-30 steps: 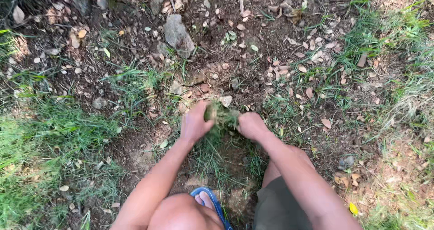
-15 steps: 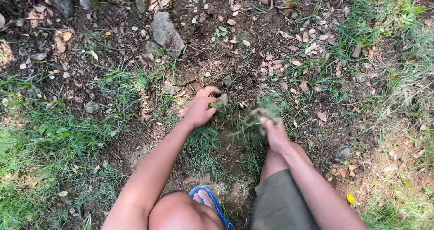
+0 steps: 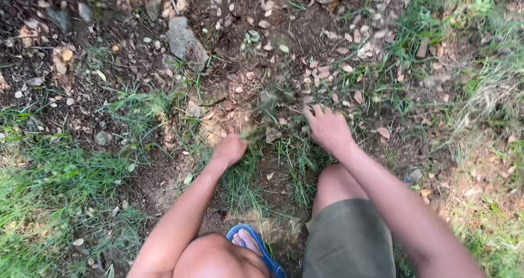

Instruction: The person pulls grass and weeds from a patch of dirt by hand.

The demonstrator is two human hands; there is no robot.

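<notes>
Gripping grass (image 3: 248,174) on bare, leaf-strewn soil (image 3: 229,119).

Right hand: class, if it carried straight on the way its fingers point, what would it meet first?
Probably the blurred grass tuft just past the right hand, its fingers aiming up-left; beyond lies bare soil. Depth is unclear.

— What are the hands on?
— The left hand (image 3: 230,149) is closed in a grass tuft (image 3: 248,174). The right hand (image 3: 327,128) is above the soil, fingers spread; blurred grass bits, I think, fly near it.
— And nearby?
— A grey stone (image 3: 186,43) and a blue sandal (image 3: 256,245).
</notes>
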